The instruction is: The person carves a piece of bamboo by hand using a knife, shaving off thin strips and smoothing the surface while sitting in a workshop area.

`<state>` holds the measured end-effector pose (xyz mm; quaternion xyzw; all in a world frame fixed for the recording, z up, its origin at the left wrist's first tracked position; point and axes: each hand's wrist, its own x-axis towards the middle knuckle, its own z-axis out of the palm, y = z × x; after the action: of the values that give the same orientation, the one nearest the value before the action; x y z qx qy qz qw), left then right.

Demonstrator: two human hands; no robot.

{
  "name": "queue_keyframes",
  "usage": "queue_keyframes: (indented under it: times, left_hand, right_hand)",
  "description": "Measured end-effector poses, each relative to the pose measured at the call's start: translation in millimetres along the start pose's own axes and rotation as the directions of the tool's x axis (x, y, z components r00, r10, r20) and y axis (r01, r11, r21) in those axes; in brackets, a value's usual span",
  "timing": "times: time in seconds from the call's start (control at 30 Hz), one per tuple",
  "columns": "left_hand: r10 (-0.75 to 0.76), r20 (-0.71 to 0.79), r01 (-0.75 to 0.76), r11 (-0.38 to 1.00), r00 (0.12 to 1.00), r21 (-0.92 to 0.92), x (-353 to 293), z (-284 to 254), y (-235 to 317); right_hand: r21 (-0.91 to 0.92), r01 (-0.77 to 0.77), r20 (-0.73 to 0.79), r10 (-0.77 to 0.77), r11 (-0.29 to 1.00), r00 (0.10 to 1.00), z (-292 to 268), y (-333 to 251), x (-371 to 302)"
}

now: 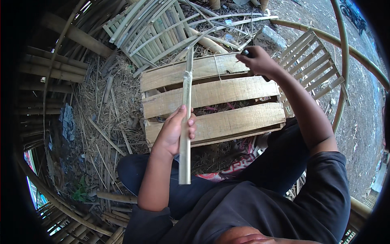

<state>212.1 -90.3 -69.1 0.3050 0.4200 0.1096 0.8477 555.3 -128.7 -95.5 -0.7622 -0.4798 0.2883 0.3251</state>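
Observation:
My left hand (pixel 172 129) is closed around a long split bamboo strip (pixel 185 164). The strip is held lengthwise in front of me, its far part over a wooden crate (pixel 227 87) and its near end above my lap. A node shows on its upper part. Beyond the crate's far right corner, my right hand (pixel 260 63) grips a dark-handled tool (pixel 245 53). Dark parts of it stick out on both sides of the fist; its blade or working end cannot be made out clearly. The tool and the strip are apart.
Slatted bamboo panels lie at the far left (pixel 156 36) and far right (pixel 313 61). A concrete block (pixel 270 37) sits beyond the crate. Bamboo shavings (pixel 109 101) litter the ground at left. Curved bamboo poles (pixel 344 49) bound the right side.

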Motion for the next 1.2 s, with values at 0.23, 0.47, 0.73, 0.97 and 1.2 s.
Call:
queue_keyframes:
  times: [0.23,0.47,0.73,0.97,1.2]
  left_hand:
    - [-0.068,0.124,0.074,0.996,0.99,-0.05,14.2,-11.1,-4.2]
    - [-0.108,0.167,0.114,0.993,0.98,-0.027,12.8,-1.6,-8.5]
    - [-0.05,0.018,0.049,0.998,0.999,0.034,12.2,0.2,-8.8]
    - [-0.119,0.088,0.122,0.992,0.989,-0.022,9.8,0.8,-10.2]
    - [-0.214,0.217,0.242,0.964,0.952,-0.113,4.5,-1.4,-10.5]
  right_hand:
    - [-0.279,0.173,0.229,-0.109,0.944,0.967,36.1,-42.9,-38.8]
    - [-0.176,0.237,0.206,-0.2,0.955,0.958,59.5,-40.7,-50.1]
    - [-0.184,0.14,-0.284,-0.189,0.973,0.94,22.1,-2.0,-1.1]
    - [0.031,-0.011,-0.046,0.012,0.999,0.999,32.9,3.0,-2.7]
    - [-0.231,0.133,0.082,-0.117,0.964,0.99,80.0,-0.9,-27.4]
